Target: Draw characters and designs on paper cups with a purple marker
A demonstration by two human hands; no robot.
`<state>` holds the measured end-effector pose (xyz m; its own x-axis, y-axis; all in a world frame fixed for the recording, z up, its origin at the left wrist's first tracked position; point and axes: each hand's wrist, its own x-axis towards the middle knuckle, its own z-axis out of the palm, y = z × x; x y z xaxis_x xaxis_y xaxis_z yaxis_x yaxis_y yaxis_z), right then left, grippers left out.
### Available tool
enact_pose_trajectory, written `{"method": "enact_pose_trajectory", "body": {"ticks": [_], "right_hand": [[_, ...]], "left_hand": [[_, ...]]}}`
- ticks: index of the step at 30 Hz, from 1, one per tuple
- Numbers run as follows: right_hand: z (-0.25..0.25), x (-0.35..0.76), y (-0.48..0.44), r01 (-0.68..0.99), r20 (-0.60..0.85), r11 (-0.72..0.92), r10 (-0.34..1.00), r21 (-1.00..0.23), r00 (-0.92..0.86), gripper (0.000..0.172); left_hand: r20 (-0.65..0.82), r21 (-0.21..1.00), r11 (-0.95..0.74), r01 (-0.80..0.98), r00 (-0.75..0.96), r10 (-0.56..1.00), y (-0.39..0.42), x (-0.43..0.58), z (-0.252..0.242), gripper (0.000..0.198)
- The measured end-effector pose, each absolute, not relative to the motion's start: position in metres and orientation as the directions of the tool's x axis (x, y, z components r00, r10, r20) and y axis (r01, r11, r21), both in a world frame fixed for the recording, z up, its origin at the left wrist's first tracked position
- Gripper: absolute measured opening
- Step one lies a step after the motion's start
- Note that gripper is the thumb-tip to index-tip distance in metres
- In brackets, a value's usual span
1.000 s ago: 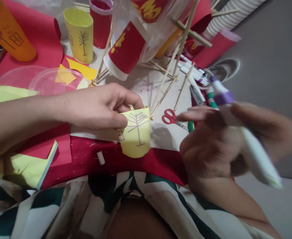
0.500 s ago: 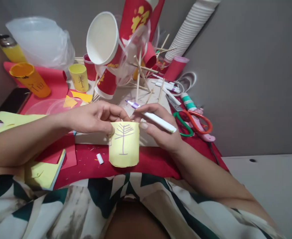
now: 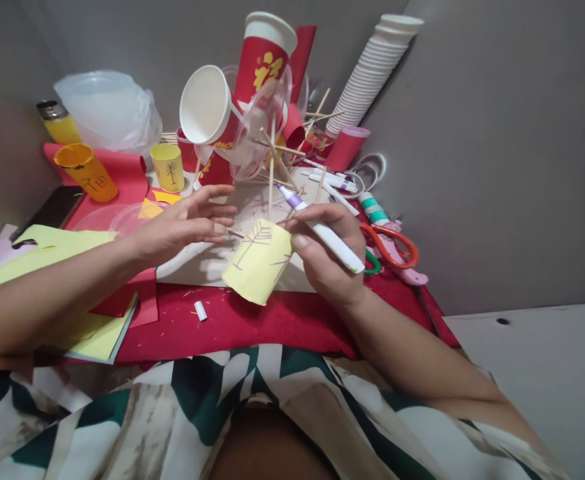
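Observation:
My right hand is closed around a white marker with a purple tip, uncapped and pointing up to the left. Its thumb and fingers also grip the rim of a yellow paper cylinder, which tilts above the front of the table. Purple lines on the cylinder form a branching tree, with more strokes at its right side. To the left, my left hand has its fingers apart and holds nothing. A thin brown stick end shows between its fingertips and the cylinder.
Behind stand red-and-white paper cups among wooden sticks, and a leaning stack of white cups. At right lie scissors. A smaller yellow cylinder and an orange one stand at left. A white cap lies in front.
My left hand has let go of the yellow cylinder and opened, moving away to the left. The cylinder has tilted and turned in my right hand. The camera view has shifted slightly.

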<state>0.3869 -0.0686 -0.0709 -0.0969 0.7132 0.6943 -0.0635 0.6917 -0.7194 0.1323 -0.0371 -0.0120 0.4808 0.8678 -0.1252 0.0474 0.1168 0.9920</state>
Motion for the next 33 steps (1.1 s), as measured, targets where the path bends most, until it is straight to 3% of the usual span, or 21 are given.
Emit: {"method": "enact_pose_trajectory", "body": {"ticks": [4,10,15,22,26,29,33], "right_hand": [[-0.067,0.387,-0.071,-0.178,0.723,0.702,0.682,-0.69,-0.113,0.024],[-0.063,0.387,-0.074,-0.281,0.716,0.661,0.666,-0.696,-0.208,0.025],[-0.066,0.39,-0.076,-0.195,0.722,0.697,0.644,-0.69,-0.254,0.027],[-0.068,0.39,-0.07,-0.053,0.723,0.739,0.637,-0.672,-0.267,0.029],[-0.064,0.387,-0.068,0.039,0.722,0.754,0.642,-0.656,-0.259,0.032],[-0.062,0.385,-0.071,0.167,0.757,0.771,0.635,-0.614,-0.151,0.035],[-0.055,0.391,-0.084,0.251,0.782,0.774,0.617,-0.582,-0.092,0.025]], "left_hand": [[-0.159,0.987,0.131,0.091,0.549,0.821,-0.049,0.132,-0.017,0.083],[0.062,0.995,-0.095,0.023,0.608,0.792,-0.048,0.143,0.005,0.025],[0.063,0.981,-0.177,0.078,0.737,0.673,-0.04,0.157,0.015,0.016],[-0.021,0.984,-0.123,0.131,0.766,0.642,-0.03,0.165,0.015,0.012],[-0.084,0.981,-0.075,0.181,0.734,0.674,-0.028,0.164,0.012,0.008],[-0.078,0.98,-0.062,0.19,0.65,0.755,-0.028,0.162,0.007,0.008],[-0.044,0.975,-0.087,0.202,0.569,0.821,-0.027,0.158,0.002,0.01]]}}
